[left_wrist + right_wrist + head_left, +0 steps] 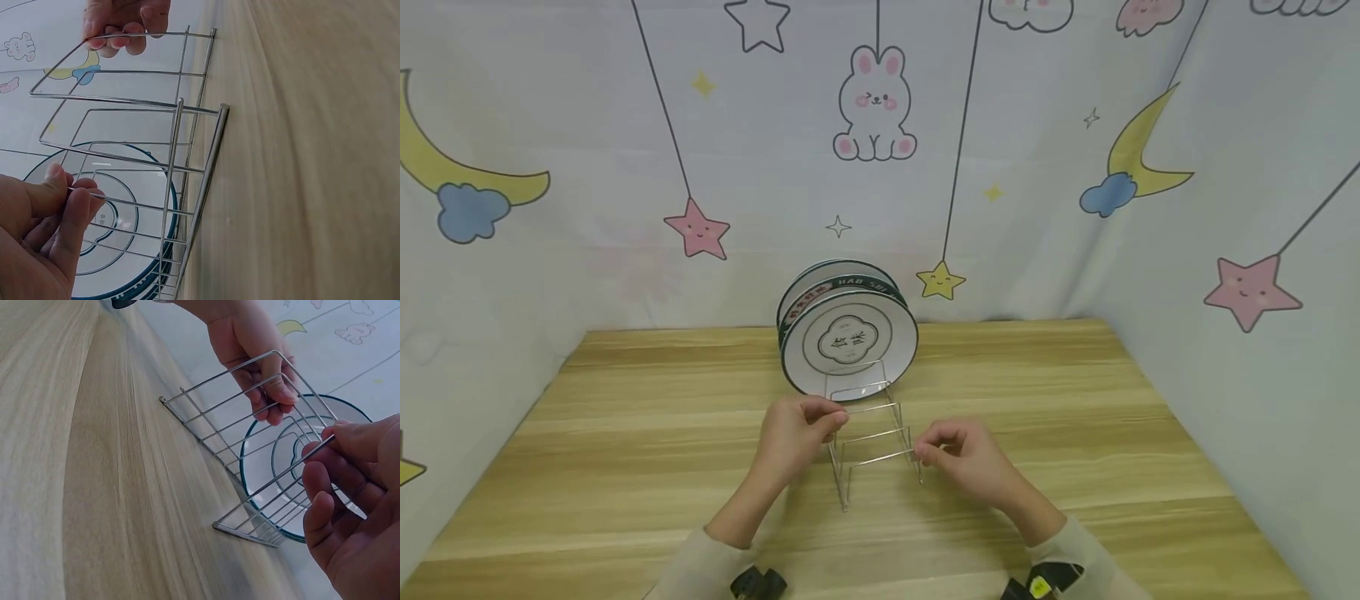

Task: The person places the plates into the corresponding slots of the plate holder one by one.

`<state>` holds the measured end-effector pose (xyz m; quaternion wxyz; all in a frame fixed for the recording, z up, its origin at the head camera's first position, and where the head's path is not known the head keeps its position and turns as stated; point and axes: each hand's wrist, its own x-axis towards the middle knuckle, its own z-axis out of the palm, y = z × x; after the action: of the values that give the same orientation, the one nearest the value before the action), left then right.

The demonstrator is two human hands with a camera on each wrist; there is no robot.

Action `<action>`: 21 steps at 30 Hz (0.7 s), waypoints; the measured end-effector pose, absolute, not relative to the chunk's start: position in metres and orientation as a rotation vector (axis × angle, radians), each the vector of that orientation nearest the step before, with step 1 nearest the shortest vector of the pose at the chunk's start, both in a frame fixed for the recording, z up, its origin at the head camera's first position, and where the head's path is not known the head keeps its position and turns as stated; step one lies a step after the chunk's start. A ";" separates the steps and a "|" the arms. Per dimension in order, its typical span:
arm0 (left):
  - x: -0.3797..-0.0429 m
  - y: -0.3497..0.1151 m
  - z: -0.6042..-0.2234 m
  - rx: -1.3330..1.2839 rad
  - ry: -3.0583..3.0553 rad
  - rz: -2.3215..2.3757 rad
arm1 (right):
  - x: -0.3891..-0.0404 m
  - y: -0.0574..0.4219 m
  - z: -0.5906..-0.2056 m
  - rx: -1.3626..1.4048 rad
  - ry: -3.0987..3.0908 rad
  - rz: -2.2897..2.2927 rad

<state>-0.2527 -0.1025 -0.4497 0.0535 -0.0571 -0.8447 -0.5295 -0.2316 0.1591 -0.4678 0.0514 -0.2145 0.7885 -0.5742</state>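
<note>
A silver wire dish rack (pixel 882 457) stands on the table between both hands, its upright wire loops running away from me. My left hand (pixel 792 435) pinches a top corner of one loop on the rack's left side, thumb against fingertips. At the near right corner, my right hand (pixel 967 463) pinches the frontmost loop between thumb and fingers. Behind the rack, a white plate (pixel 801 350) with a dark green rim stands on edge, facing me. More round dishes (pixel 857 282) with dark green bands and lettering stand behind that plate, mostly hidden by it.
The wood-grain table (pixel 1037 392) extends to both sides of the rack. A white cloth backdrop (pixel 775 150) printed with stars, moons and a rabbit hangs behind and along the sides. Dark wrist devices (pixel 758 583) sit by the sleeves.
</note>
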 end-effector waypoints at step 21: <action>-0.254 -0.099 -0.450 -0.205 -2.580 -1.621 | -0.228 0.158 -0.453 -0.900 2.393 -1.488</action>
<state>-0.2541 -0.0991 -0.4504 0.0437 -0.0672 -0.8440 -0.5303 -0.2277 0.1582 -0.4530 0.0916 -0.3031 0.8056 -0.5008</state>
